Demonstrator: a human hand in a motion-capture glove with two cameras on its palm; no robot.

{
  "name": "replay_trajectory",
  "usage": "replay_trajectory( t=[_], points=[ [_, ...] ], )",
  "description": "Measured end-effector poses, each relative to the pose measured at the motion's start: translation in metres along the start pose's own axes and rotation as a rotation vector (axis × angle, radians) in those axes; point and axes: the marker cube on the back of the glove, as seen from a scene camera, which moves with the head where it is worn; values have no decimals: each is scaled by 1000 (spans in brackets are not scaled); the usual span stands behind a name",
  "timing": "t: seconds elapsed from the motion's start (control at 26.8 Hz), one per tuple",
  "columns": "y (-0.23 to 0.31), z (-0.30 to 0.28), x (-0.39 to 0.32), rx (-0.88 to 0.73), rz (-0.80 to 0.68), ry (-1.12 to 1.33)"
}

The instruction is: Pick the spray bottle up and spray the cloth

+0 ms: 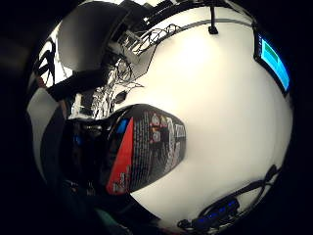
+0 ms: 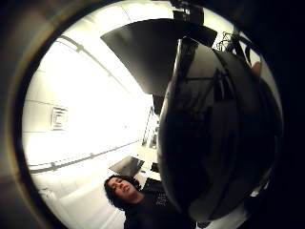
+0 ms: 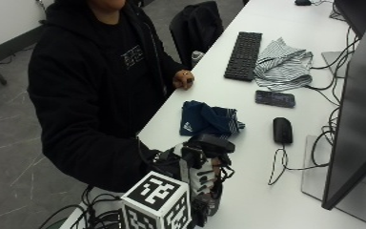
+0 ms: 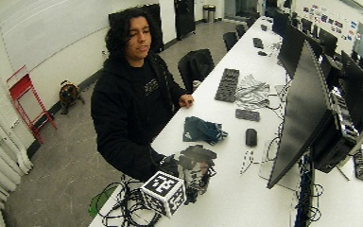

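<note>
Outside view: gloved right hand [image 3: 198, 167] grips dark spray bottle [image 3: 211, 152] near worktop [image 3: 259, 200] front edge, body mostly hidden; navy cloth [image 3: 209, 119] crumpled beyond.

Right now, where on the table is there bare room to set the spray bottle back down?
Bare table lies between the gloved right hand holding the spray bottle and the monitor, below the mouse cable. It is crowded further up, around the blue cloth, phone, striped cloth and keyboard.
</note>
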Motion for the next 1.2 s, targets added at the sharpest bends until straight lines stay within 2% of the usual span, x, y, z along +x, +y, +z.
replay_trajectory(
  t=[0.26, 0.86, 1.01, 1.2],
  points=[
    [-11, 14, 3, 132, -27, -26],
    [4, 5, 1, 61, -76, 34],
    [9, 5, -8, -27, -62, 59],
    [28, 11, -57, -301, -90, 158]
  ],
)
